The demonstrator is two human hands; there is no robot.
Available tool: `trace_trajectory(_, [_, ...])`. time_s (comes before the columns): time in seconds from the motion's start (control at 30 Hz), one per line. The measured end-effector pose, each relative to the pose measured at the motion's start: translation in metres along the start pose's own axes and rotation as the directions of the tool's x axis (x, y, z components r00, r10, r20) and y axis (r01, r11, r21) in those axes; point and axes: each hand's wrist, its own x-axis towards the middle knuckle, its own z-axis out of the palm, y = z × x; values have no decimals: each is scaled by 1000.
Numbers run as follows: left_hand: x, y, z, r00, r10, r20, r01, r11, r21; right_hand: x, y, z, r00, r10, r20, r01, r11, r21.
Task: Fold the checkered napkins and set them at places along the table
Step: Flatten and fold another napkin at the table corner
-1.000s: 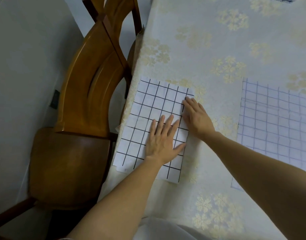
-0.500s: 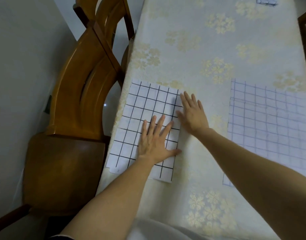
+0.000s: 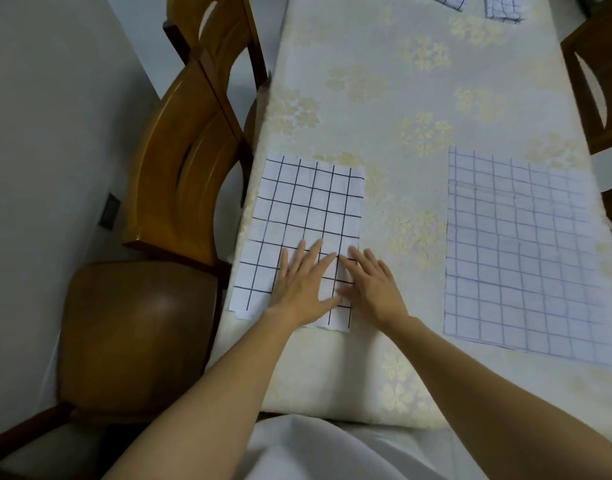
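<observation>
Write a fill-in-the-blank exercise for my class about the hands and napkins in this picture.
The left hand and right hand lie flat on the narrower napkin, whose lines are ____.
The blue-lined napkin lies to its ____, untouched.
The tablecloth has a pattern of pale ____.
Missing words: black; right; flowers.
</observation>
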Motion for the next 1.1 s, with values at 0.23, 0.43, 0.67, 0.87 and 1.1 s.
trace_trajectory(0.23, [-2, 0, 0, 991, -17, 136, 0, 992, 126, 0, 11, -12, 987, 53, 153, -21, 979, -204])
trace_trajectory(0.43, [-1, 3, -3, 984, -34, 173, 14, 993, 116, -13, 15, -7, 984, 87, 155, -50, 971, -234])
trace_trajectory(0.67, [23, -12, -27, 996, -72, -52, 74, 997, 34, 5, 9, -18, 988, 99, -118, -101, 995, -17])
trace_trajectory(0.87, [70, -23, -50, 999, -37, -32, 42, 981, 191, 51, 12, -23, 985, 162, -65, -168, 982, -89])
trace_trajectory(1.1, [77, -51, -22, 994, -30, -110, 59, 960, 274, 96, 36, -55, 947, 308, -86, -318, 937, -145])
